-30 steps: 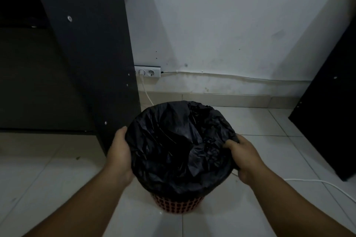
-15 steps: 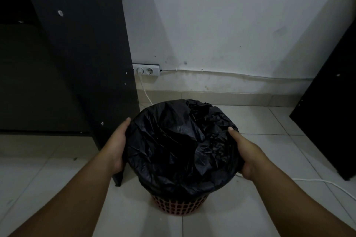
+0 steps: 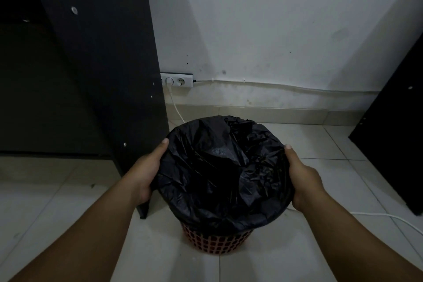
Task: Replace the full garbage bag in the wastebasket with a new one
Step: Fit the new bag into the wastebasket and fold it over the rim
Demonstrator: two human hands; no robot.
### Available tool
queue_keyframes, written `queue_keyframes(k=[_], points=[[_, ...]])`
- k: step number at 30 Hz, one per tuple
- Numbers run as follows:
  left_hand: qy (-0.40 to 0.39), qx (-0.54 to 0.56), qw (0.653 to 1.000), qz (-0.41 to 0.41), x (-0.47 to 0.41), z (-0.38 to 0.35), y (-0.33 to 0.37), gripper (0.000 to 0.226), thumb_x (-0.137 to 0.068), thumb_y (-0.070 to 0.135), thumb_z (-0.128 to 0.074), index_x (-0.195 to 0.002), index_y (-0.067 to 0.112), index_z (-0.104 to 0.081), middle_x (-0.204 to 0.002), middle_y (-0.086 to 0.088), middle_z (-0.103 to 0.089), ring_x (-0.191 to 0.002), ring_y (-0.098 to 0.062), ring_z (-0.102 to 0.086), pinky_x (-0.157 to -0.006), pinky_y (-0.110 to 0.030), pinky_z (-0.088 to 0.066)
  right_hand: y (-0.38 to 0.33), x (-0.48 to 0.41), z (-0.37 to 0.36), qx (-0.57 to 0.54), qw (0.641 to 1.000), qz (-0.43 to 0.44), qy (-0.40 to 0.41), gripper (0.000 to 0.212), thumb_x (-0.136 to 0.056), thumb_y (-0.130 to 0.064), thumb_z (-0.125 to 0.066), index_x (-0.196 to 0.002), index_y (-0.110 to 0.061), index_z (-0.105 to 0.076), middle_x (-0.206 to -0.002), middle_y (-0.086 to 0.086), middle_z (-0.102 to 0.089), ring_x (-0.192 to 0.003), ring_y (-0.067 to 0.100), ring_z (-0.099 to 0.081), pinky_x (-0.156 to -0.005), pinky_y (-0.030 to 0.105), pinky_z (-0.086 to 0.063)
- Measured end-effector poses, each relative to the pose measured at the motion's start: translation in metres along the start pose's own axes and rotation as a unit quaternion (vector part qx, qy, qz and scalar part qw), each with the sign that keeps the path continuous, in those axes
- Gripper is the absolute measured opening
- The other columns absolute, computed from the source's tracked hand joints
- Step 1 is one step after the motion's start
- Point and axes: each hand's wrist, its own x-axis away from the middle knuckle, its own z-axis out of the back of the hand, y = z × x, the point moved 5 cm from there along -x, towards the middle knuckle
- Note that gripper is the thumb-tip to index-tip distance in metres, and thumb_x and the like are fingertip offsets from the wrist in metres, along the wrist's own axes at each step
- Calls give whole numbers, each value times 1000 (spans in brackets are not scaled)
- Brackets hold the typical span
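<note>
Left hand (image 3: 146, 167) gripping the black garbage bag (image 3: 219, 174) at the rim's left, right hand (image 3: 302, 178) clamped on its right, red mesh wastebasket (image 3: 217, 241) lower centre on tiled floor (image 3: 68, 213)

Bare left forearm (image 3: 91, 224), right forearm (image 3: 357, 229) reach forward, converging. Left grip (image 3: 146, 173), right grip (image 3: 302, 176) palms inward, facing; thumbs straight on top, fingers hidden below.

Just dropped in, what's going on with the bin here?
A person grips the rim of the red wastebasket, left hand on one side, right hand on the other, thumbs on top. The black garbage bag lines it, its edge folded over the rim, not yet pulled out. The basket stands on the tiled floor.
</note>
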Motion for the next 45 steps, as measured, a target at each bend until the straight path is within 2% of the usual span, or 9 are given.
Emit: queue_keyframes(k=[3,13,20,25,28,31,38,41,45], points=[[5,-31,1000,2,-1,5,0,51,-87,61,-70,-110,16,-78,-112,-8,-79,-107,-28,-73,-109,-47,-49,3,-2,-1,-3,1000,-21,-11,85,-80,-73,-68,-130,-4,-65,-118,14,-71,-97,32,-71,-79,40,-59],[72,63,995,21,4,2,-15,60,-81,54,-82,-120,9,-73,-115,-16,-75,-100,-35,-73,-98,-49,-57,9,9,0,-39,998,-28,33,75,-89,-69,-52,-127,-5,-61,-118,15,-69,-102,37,-68,-96,55,-56],[116,144,982,-23,15,-6,-16,39,-82,31,-87,-106,7,-69,-104,-14,-73,-91,-32,-73,-84,-41,-59,7,22,13,-69,983,-15,168,57,-96,-55,-42,-104,-3,-65,-104,10,-66,-86,30,-62,-62,32,-47],[167,118,977,-56,24,-14,-24,27,-87,29,-83,-93,9,-66,-93,-8,-69,-82,-25,-69,-70,-29,-54,-1,21,11,-94,979,-39,175,73,-87,-65,-42,-118,-4,-67,-112,10,-70,-93,32,-65,-70,37,-50],[206,118,968,-74,23,-10,-20,24,-90,23,-81,-85,8,-64,-90,-6,-68,-80,-22,-68,-69,-27,-53,0,18,6,-78,986,-38,144,59,-93,-61,-46,-111,-7,-62,-100,8,-66,-91,31,-63,-69,38,-53],[236,132,960,-74,15,-10,-15,35,-85,24,-86,-107,4,-67,-104,-11,-71,-93,-29,-70,-84,-40,-60,3,19,0,-56,991,-33,113,47,-95,-52,-48,-89,-7,-59,-97,10,-67,-95,34,-67,-89,50,-59],[273,178,942,-77,4,-30,-16,55,-86,27,-84,-129,1,-61,-118,-9,-65,-100,-28,-64,-86,-34,-53,28,32,-7,-13,993,-60,102,40,-101,-41,-37,-89,-13,-62,-100,11,-68,-97,36,-65,-82,42,-53],[284,153,942,-96,8,-32,-21,54,-91,38,-78,-127,2,-62,-120,-10,-67,-99,-27,-65,-81,-32,-50,40,37,-14,-19,992,-58,111,53,-105,-48,-33,-114,-6,-64,-120,14,-65,-108,37,-61,-104,51,-48],[260,104,953,-115,22,-38,-21,60,-95,42,-72,-134,2,-51,-116,-8,-57,-97,-24,-56,-83,-31,-45,41,33,-19,-66,986,-65,142,73,-103,-58,-31,-141,2,-52,-138,21,-60,-121,41,-59,-106,56,-48]])
